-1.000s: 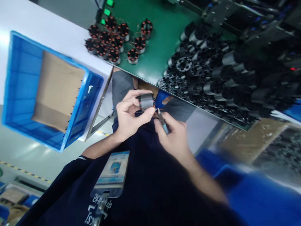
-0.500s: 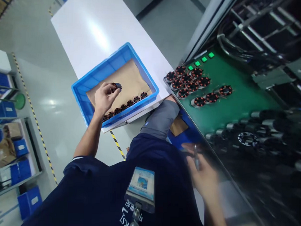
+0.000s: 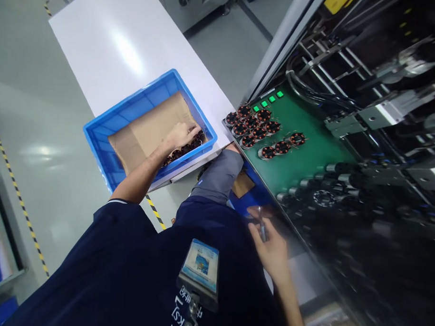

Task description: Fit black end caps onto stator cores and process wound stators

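My left hand [image 3: 181, 133] reaches into the blue bin [image 3: 97, 135], fingers curled round a copper-wound stator at the right end of the row of stators [image 3: 178, 153] along the bin's near wall. A brown cardboard sheet [image 3: 147, 129] lines the bin's floor. My right hand [image 3: 271, 248] hovers near my lap by the bench edge, closed on a thin metal tool [image 3: 261, 227] that points upward.
The bin sits on a white table [image 3: 110, 50]. On the green mat [image 3: 311, 147] stand several wound stators [image 3: 257, 128], with a heap of black parts [image 3: 326, 200] nearer to me. Machine framework and cables rise at the right. An ID badge [image 3: 199, 267] hangs on my chest.
My left hand carried the stator from in front of me into the bin and has lowered it to the end of the row. My right hand keeps the tool and has dropped back.
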{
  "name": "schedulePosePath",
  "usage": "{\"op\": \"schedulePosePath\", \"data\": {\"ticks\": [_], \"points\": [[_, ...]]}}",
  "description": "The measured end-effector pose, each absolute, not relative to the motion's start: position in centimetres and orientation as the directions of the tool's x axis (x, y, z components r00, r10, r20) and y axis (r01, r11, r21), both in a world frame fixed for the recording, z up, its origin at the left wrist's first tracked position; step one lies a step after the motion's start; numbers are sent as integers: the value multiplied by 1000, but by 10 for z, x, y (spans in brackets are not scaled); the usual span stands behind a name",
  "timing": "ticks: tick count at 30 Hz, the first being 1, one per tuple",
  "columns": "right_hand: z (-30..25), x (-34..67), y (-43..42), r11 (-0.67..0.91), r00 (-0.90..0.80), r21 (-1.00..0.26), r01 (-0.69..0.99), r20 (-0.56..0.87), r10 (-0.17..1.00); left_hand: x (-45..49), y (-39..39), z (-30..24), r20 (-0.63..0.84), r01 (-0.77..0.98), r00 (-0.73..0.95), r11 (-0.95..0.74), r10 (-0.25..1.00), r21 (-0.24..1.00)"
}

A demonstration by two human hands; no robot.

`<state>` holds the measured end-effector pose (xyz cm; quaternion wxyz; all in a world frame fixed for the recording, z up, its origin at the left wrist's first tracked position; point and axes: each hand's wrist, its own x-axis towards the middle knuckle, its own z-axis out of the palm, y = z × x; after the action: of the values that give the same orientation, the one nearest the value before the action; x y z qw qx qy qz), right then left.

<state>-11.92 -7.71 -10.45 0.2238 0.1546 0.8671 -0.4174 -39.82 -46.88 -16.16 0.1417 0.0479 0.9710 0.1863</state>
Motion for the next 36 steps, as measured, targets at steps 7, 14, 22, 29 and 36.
{"op": "schedulePosePath", "data": {"ticks": [7,14,22,29,36], "points": [[-110,-99,-73,534,-832,-672,513,-541,118,-384,-450,-128,-180,2,-981,938,69,347],[-104,-100,-70,507,-869,-724,469,-482,115,-367,-306,-124,190,552,-831,737,522,389],[-85,-78,-66,355,-912,-840,411,-386,143,-380,-236,-143,44,629,-752,696,658,348],[-56,-77,-67,111,-854,-942,315,-231,465,-287,-241,-43,320,612,-714,335,622,716],[1,-113,-66,252,-846,-964,-85,203,493,-242,-234,13,507,711,-592,109,626,695]]}}
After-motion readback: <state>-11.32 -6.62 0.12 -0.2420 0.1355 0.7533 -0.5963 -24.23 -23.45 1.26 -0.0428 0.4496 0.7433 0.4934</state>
